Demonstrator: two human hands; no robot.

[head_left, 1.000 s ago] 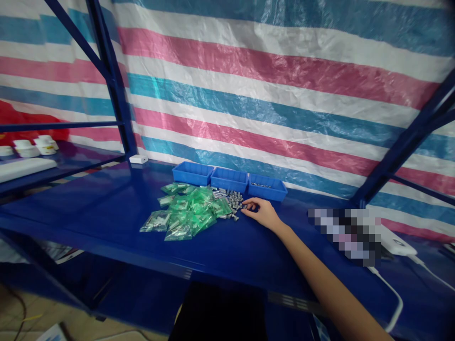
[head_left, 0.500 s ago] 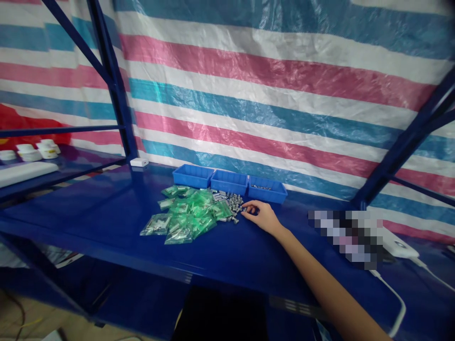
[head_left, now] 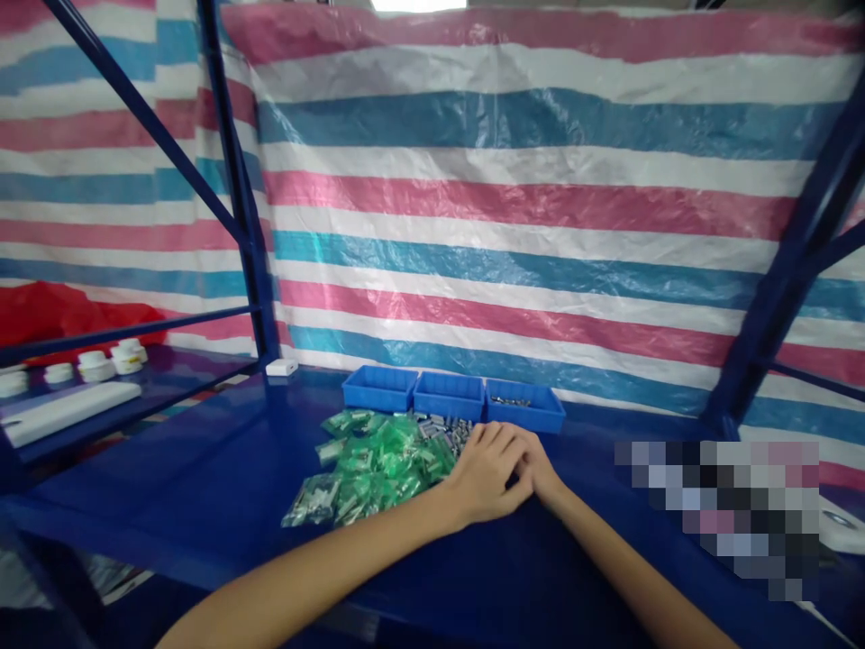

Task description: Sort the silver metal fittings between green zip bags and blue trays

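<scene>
My left hand [head_left: 487, 470] lies across the front of my right hand [head_left: 539, 458], at the right end of the parts pile. Its fingers stretch forward and its thumb stands apart; I see nothing in it. The right hand's fingers are mostly hidden behind the left, so what they hold does not show. Loose small silver bolt-like metal parts [head_left: 461, 431] lie just left of the hands, partly covered by them. Beside these is a heap of green-tinted plastic bags [head_left: 388, 458] with metal parts inside. A clearer bag [head_left: 314, 498] sits at the heap's near left.
Behind the pile stand three blue bins in a row: left [head_left: 379, 389], middle [head_left: 449, 397] and right [head_left: 546, 419]. The right one contains small metal parts. A white box [head_left: 281, 368] sits at the back left. Blue frame posts [head_left: 260, 297] rise at the table's sides.
My left hand has come in from the left and now overlaps my right hand. The right hand has left its pinch pose at the loose parts. The camera view has tilted up.
</scene>
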